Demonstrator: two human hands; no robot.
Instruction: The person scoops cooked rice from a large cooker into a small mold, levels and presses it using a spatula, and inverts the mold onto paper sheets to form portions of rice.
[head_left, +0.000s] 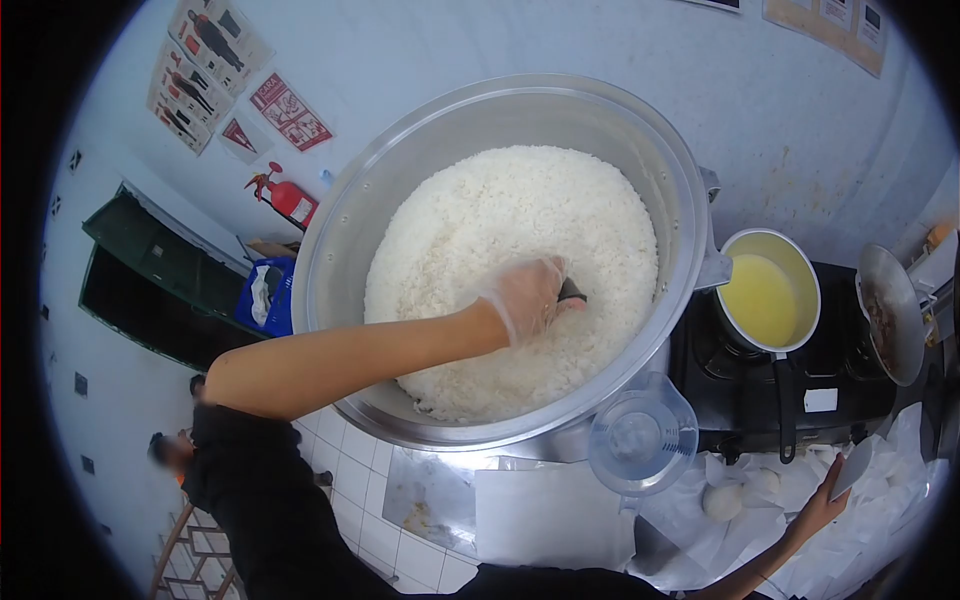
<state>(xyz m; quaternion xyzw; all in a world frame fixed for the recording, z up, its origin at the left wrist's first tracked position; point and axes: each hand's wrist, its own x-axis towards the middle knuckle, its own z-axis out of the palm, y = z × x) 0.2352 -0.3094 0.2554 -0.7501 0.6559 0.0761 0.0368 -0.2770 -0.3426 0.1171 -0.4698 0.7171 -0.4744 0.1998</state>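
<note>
Black sleeve [262, 495], left grip [528, 292] closed on dark handle [570, 289], end hidden in rice [525, 195], right grip [822, 506] holding unclear white piece [852, 470]

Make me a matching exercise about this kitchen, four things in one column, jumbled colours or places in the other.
Things
1. Fire extinguisher
2. Rice
3. Saucepan
4. Measuring jug

Descriptions
A. On the black stove
B. Red
C. See-through, bluish
D. White, inside the big metal pot

Right pairs: 1-B, 2-D, 3-A, 4-C
</note>
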